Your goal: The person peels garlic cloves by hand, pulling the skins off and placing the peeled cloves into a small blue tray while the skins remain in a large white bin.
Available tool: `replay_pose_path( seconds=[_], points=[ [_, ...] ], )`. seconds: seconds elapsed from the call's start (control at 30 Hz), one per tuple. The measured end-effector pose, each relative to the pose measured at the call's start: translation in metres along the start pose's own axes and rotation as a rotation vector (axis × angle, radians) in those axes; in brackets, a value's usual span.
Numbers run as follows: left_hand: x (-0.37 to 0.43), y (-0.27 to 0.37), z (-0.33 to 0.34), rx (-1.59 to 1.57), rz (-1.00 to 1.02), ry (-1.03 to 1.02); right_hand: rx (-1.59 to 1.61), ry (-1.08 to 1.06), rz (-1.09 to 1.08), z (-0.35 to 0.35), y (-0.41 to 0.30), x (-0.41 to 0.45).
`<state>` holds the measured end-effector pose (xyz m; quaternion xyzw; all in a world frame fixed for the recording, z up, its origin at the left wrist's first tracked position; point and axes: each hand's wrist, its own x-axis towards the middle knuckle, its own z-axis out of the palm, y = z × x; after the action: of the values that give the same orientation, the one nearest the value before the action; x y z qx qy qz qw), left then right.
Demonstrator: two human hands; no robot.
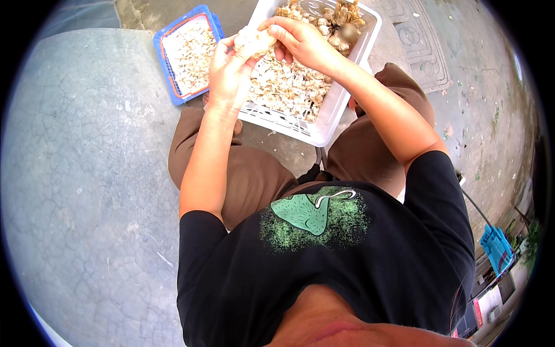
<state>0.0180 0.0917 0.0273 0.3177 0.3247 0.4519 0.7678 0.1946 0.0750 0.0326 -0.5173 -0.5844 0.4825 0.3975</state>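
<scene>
A pale, papery garlic bulb is held up over the left side of a white plastic crate. My left hand grips it from below with thumb and fingers. From the right, my right hand pinches the bulb's upper edge between thumb and forefinger; the other fingers curl beneath. Loose garlic skins cover much of the crate's slotted floor. Whole garlic bulbs with dried stalks lie at its far end. Left of the crate, a blue plastic basket contains many garlic cloves.
My knees in brown trousers flank the crate's near end. Cracked concrete spreads on the left. A manhole cover is set in the ground at the right. Farther right stands a blue long-handled dustpan.
</scene>
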Motion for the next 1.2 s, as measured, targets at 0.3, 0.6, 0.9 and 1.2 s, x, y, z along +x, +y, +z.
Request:
replay_pose_path(
  seconds=[0.3, 0.6, 0.9, 1.2],
  points=[
    [0.002, 0.003, -0.004, -0.095, 0.005, -0.026, 0.422, -0.079, 0.024, 0.002, 0.01, 0.003],
    [0.002, 0.014, -0.001, -0.216, -0.031, -0.025, 0.733, -0.102, 0.07, -0.001, 0.003, 0.003],
    [0.004, 0.006, -0.009, -0.174, -0.201, 0.02, 0.557, -0.064, 0.021, -0.001, 0.016, 0.007],
    [-0.001, -0.002, 0.011, 0.19, -0.029, 0.045, 0.524, 0.008, -0.071, 0.002, 0.011, 0.004]
  ],
)
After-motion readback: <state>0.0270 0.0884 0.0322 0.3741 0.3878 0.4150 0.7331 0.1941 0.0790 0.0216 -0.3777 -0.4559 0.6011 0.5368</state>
